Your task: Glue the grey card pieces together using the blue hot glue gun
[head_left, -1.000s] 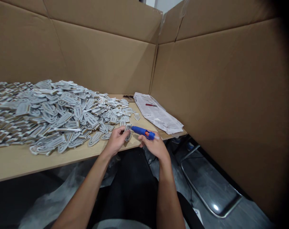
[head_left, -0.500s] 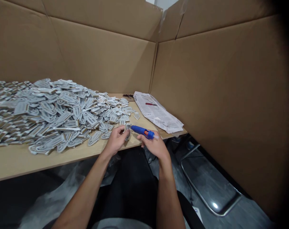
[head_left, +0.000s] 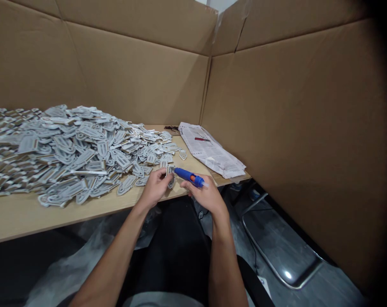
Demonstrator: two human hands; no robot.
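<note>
Between the thumb and fingers of my left hand [head_left: 157, 186] is a small grey-and-white piece [head_left: 170, 175], held up over the table's front edge. My right hand [head_left: 204, 194] is wrapped round a blue hot glue gun [head_left: 189, 175] with an orange part and a clear glue stick at its back end. The gun's nozzle points left and is close to the piece; whether they touch I cannot tell. Left of my hands, a large heap of similar grey pieces [head_left: 91, 153] covers much of the table.
A folded newspaper [head_left: 209, 151] lies at the table's right end with a red-and-black pen-like tool [head_left: 202, 139] on it. Cardboard walls [head_left: 142, 81] stand behind and to the right. A metal-framed chair [head_left: 279, 243] is on the floor at the right.
My right hand and the glue gun have shifted slightly left, towards the piece. My left hand has stayed almost still with the piece in it.
</note>
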